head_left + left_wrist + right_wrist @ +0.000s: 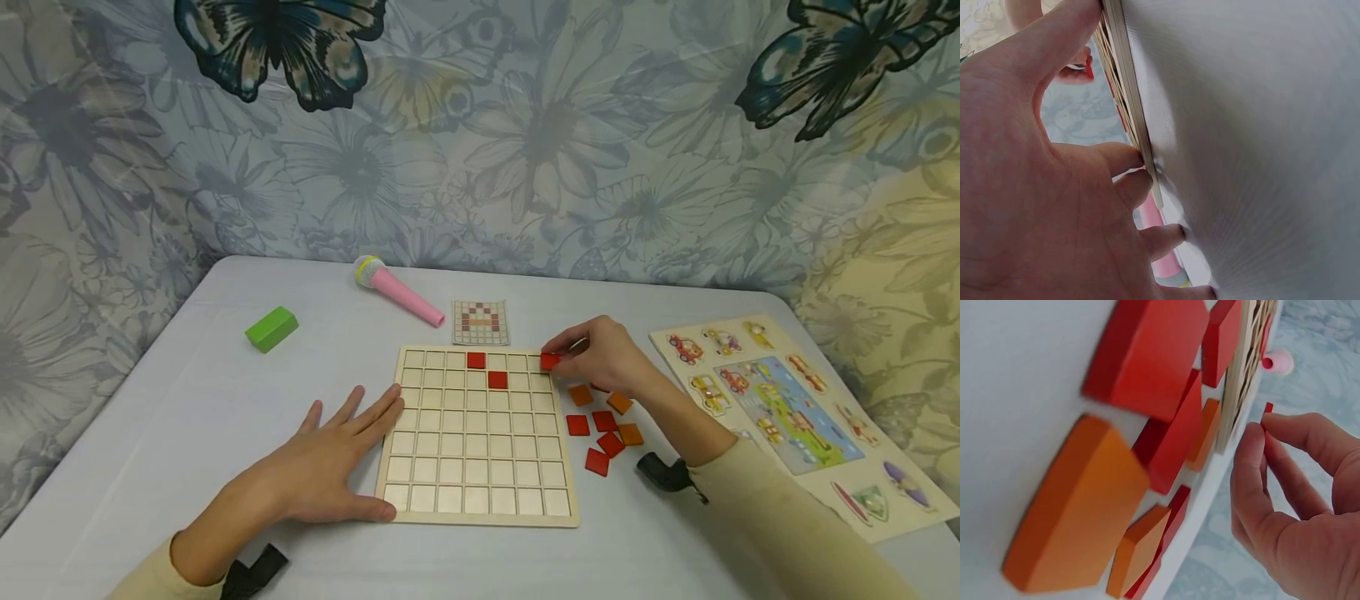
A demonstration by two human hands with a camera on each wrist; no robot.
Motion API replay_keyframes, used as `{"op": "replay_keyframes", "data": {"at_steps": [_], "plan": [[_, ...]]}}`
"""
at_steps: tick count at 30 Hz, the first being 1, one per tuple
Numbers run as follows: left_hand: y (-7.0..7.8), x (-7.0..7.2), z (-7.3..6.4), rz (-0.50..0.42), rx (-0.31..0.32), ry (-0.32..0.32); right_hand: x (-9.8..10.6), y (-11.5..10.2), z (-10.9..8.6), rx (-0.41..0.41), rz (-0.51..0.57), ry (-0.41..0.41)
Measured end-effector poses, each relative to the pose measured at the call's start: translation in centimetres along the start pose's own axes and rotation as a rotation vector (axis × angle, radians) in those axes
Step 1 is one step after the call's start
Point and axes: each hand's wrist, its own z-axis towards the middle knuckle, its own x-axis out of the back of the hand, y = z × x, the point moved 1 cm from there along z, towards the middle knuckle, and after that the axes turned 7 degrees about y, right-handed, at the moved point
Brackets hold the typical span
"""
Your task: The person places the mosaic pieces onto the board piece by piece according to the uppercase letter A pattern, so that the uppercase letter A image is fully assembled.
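Note:
A wooden grid board (pixel 480 446) lies on the table, with a red square tile (pixel 476 360) in its far row and another red tile (pixel 498 380) one row nearer. At the board's far right corner my right hand (pixel 603 354) pinches a red tile (pixel 550 362) between thumb and fingers. The right wrist view shows that tile (pixel 1268 407) edge-on at the fingertips. My left hand (pixel 333 467) lies along the board's left edge, fingers spread and straight, thumb at the near left corner. In the left wrist view, its fingertips touch the board's side (pixel 1129 81).
Loose red tiles (pixel 597 462) and orange tiles (pixel 632 434) lie right of the board. A pattern card (pixel 481 323) and a pink toy microphone (pixel 405 296) sit behind it. A green block (pixel 272 329) is at the far left, a picture puzzle board (pixel 795 417) at the right.

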Motion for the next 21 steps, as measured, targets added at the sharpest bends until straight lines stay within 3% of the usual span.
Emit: {"op": "replay_keyframes", "data": {"at_steps": [21], "plan": [[0.1, -0.1, -0.1, -0.002, 0.005, 0.009, -3.1, -3.5, 0.4, 0.094, 0.041, -0.079]]}}
